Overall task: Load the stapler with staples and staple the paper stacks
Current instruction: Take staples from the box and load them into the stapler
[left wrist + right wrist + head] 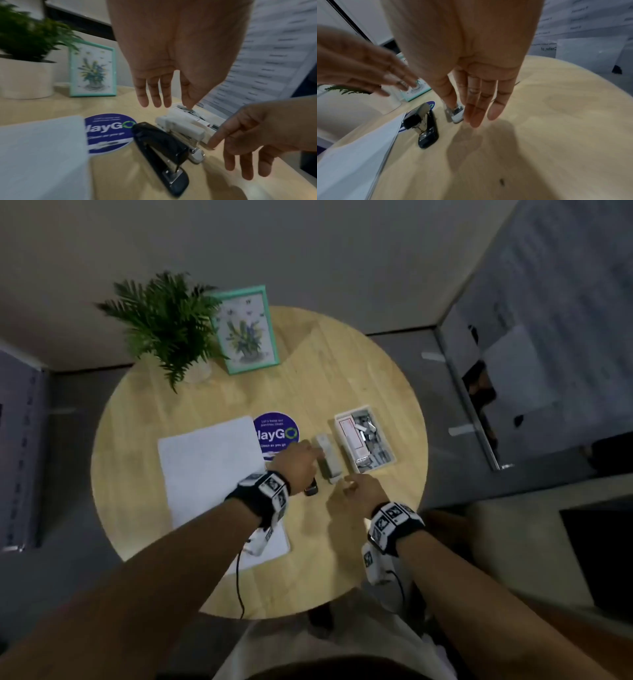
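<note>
Two staplers lie side by side on the round wooden table: a white stapler [328,457] [184,129] [457,113] and, left of it, a black stapler [311,489] [161,148] [426,129]. My left hand [301,458] [164,94] hovers over them with straight fingers, holding nothing. My right hand [359,491] [476,108] is spread just above the table by the white stapler's near end, also empty. A white box of staples [364,438] [193,112] stands right of the white stapler. A stack of white paper [212,470] [41,155] lies at the left.
A potted fern [164,320] and a teal picture frame [246,328] stand at the table's far side. A round blue sticker [275,433] lies between the paper and the staplers. Bare wood [359,364] shows at the far right.
</note>
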Motion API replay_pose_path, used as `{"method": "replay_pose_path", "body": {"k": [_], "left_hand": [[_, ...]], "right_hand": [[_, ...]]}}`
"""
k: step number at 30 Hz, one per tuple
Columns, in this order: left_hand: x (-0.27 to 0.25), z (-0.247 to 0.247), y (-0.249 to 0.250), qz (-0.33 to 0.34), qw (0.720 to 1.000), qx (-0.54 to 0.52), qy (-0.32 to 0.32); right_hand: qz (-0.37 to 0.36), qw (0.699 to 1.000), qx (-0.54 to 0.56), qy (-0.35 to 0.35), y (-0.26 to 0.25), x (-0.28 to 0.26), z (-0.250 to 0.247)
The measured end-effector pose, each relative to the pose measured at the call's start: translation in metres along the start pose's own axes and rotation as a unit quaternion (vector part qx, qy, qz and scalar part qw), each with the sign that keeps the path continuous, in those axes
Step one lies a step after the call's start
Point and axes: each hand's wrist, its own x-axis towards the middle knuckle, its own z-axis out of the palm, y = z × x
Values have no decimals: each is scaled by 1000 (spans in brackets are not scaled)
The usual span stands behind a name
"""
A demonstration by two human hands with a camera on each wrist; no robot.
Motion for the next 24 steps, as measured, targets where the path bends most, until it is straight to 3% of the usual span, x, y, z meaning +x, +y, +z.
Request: {"method": "replay_pose_path", "body": {"k": [4, 9, 13, 16, 19, 24], "left_hand": [[34, 8, 19, 25, 994, 103, 5], [62, 26, 15, 0, 985, 173, -20], [69, 26, 15, 4, 989, 151, -5], [64, 19, 7, 20, 998, 57, -2], [48, 7, 1, 21, 997, -75, 12], [8, -1, 3, 28, 967, -210, 140]], "right_hand": [[15, 999, 35, 4, 6, 17, 11], [7, 999, 48, -18, 20, 30, 22], [0, 996, 86, -12, 26, 31, 26], [14, 986, 163, -4, 29, 27, 24], [42, 946, 319, 30, 30, 20, 22], [28, 846, 519, 119, 15, 6, 2]]}}
